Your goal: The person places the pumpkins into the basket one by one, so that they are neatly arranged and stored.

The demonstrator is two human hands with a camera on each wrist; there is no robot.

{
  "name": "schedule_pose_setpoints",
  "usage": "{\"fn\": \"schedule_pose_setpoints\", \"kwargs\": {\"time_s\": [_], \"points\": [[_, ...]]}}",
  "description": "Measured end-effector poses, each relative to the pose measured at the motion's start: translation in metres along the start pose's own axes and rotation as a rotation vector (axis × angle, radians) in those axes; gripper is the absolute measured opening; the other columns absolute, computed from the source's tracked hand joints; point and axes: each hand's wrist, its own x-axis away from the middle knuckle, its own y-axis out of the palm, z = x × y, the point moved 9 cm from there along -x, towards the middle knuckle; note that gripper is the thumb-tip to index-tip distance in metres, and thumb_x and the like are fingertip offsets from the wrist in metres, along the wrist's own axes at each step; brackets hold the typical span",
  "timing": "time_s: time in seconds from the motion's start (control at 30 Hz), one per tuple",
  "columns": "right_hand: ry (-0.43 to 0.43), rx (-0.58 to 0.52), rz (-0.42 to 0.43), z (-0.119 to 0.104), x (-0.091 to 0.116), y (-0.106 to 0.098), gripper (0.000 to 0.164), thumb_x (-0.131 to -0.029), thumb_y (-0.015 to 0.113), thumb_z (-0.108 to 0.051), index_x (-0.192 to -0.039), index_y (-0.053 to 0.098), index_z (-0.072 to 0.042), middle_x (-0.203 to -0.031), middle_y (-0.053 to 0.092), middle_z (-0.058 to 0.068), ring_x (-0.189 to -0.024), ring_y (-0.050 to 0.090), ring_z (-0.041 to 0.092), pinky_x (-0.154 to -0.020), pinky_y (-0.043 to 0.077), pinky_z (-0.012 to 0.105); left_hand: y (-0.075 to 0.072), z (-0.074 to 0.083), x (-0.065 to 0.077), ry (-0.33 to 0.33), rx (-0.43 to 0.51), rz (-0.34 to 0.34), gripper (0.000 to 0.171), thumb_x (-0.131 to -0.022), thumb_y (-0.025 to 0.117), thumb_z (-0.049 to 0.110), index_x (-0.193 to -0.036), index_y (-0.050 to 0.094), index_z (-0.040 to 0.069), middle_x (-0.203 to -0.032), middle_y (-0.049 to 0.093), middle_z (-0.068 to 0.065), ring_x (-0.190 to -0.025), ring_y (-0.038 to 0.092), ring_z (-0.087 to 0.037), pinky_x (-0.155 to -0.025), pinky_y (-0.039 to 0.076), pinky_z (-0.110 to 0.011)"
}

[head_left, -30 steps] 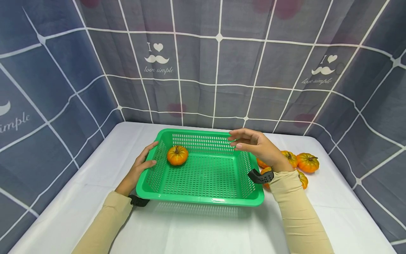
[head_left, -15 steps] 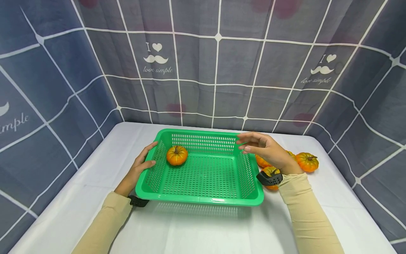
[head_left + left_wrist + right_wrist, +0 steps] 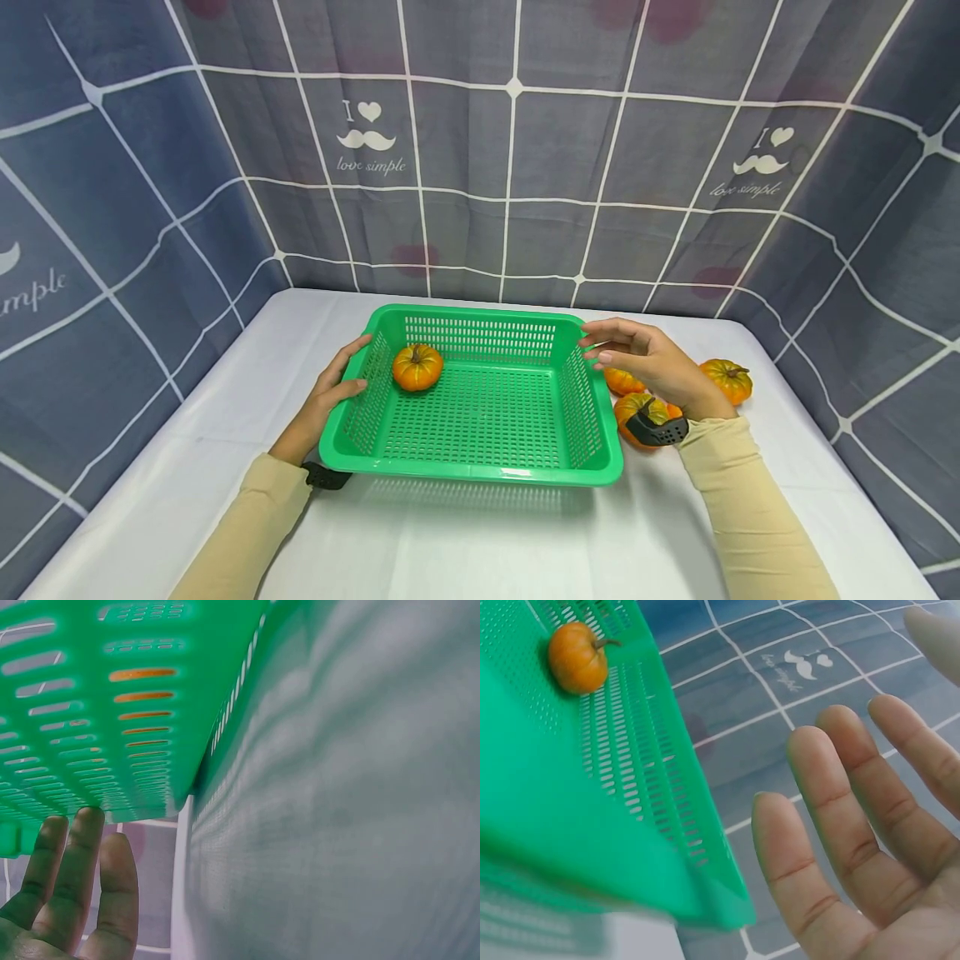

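The basket (image 3: 480, 473), pumpkin (image 3: 417, 368) inside, is gripped by the left hand (image 3: 324, 397); at its right, the right hand (image 3: 654, 360) is left unclenched.

A green slotted basket (image 3: 480, 473), gripped by the left hand (image 3: 328, 396), holds one upright orange pumpkin (image 3: 417, 369). More pumpkins (image 3: 726, 382) lie beside its right end, near the right hand (image 3: 654, 358).

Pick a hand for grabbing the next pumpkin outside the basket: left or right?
Likely the right hand: it is empty and close to the loose pumpkins. The left hand holds the green basket by its opposite rim, across from them.
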Motion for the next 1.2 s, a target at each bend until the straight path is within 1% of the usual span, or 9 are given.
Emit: {"fn": "schedule_pose_setpoints", "kwargs": {"time_s": [0.23,0.3,0.4,0.47,0.53,0.63,0.8,1.03,1.2], "points": [[0.031,0.047,0.052,0.006,0.009,-0.009,0.035,-0.107,0.064,-0.003,-0.142,0.066,-0.005,-0.134,0.069,0.022,-0.113,0.074,0.026,-0.096,0.061,0.034,-0.001,-0.002,0.0,-0.011,0.011,-0.007,0.072,-0.106,0.045,0.008,-0.173,0.019,0.005,-0.175,0.017,-0.026,-0.135,0.048,-0.011,-0.099,0.051,-0.02],[0.044,0.072,0.076,0.008,0.012,-0.013,0.036,-0.107,0.066,-0.005,-0.143,0.065,-0.003,-0.132,0.071,0.022,-0.112,0.074,0.024,-0.076,0.061,0.026,-0.001,-0.001,0.0,-0.008,0.008,-0.009,0.072,-0.106,0.044,0.007,-0.173,0.019,0.005,-0.175,0.017,-0.027,-0.135,0.048,-0.011,-0.099,0.051,-0.02],[0.059,0.097,0.101,0.01,0.015,-0.017,0.034,-0.107,0.067,-0.008,-0.141,0.068,-0.007,-0.129,0.073,0.017,-0.111,0.075,0.021,-0.05,0.045,0.023,-0.001,-0.001,0.0,-0.006,0.009,-0.009,0.072,-0.105,0.045,0.008,-0.173,0.019,0.005,-0.175,0.017,-0.026,-0.135,0.048,-0.01,-0.1,0.051,-0.02],[0.057,0.104,0.113,0.01,0.018,-0.02,0.032,-0.107,0.068,-0.008,-0.138,0.07,-0.013,-0.127,0.075,0.011,-0.111,0.075,0.019,-0.047,0.042,0.024,0.0,0.0,0.0,-0.006,0.011,-0.009,0.072,-0.105,0.045,0.008,-0.173,0.02,0.004,-0.175,0.018,-0.026,-0.135,0.048,-0.01,-0.1,0.051,-0.02],[0.039,0.099,0.114,0.01,0.02,-0.022,0.032,-0.106,0.067,-0.005,-0.136,0.072,-0.017,-0.125,0.076,0.005,-0.112,0.075,0.017,-0.063,0.054,0.02,0.0,-0.001,-0.001,-0.005,0.012,-0.009,0.072,-0.105,0.045,0.007,-0.172,0.02,0.004,-0.175,0.018,-0.026,-0.135,0.048,-0.01,-0.1,0.05,-0.019],[0.002,0.099,0.116,0.009,0.023,-0.024,0.034,-0.105,0.066,0.0,-0.133,0.073,-0.019,-0.122,0.076,-0.002,-0.111,0.074,0.014,-0.089,0.06,0.024,-0.001,-0.001,-0.001,0.0,0.013,-0.008,0.071,-0.106,0.044,0.006,-0.172,0.02,0.004,-0.175,0.017,-0.026,-0.136,0.048,-0.009,-0.101,0.05,-0.019],[-0.034,0.115,0.131,0.011,0.032,-0.028,0.036,-0.104,0.066,0.003,-0.133,0.073,-0.017,-0.123,0.076,-0.005,-0.112,0.072,0.01,-0.089,0.061,0.027,-0.001,-0.001,0.0,0.011,0.011,-0.007,0.071,-0.105,0.045,0.006,-0.172,0.02,0.003,-0.175,0.017,-0.028,-0.138,0.047,-0.008,-0.103,0.048,-0.017],[-0.065,0.154,0.168,0.016,0.048,-0.036,0.038,-0.102,0.067,0.007,-0.14,0.063,0.007,-0.129,0.075,-0.009,-0.118,0.07,0.009,-0.09,0.058,0.021,-0.002,0.0,0.001,0.009,-0.016,-0.001,0.071,-0.106,0.045,0.008,-0.173,0.021,0.005,-0.178,0.014,-0.024,-0.141,0.041,-0.004,-0.106,0.043,-0.016],[-0.089,0.149,0.199,0.015,0.057,-0.041,0.041,-0.099,0.069,0.011,-0.139,0.063,0.008,-0.13,0.074,-0.011,-0.12,0.069,0.007,-0.097,0.055,0.019,-0.001,0.001,0.0,0.008,-0.008,0.002,0.071,-0.105,0.045,0.006,-0.172,0.021,0.004,-0.177,0.015,-0.024,-0.14,0.043,-0.005,-0.105,0.045,-0.016]]}}
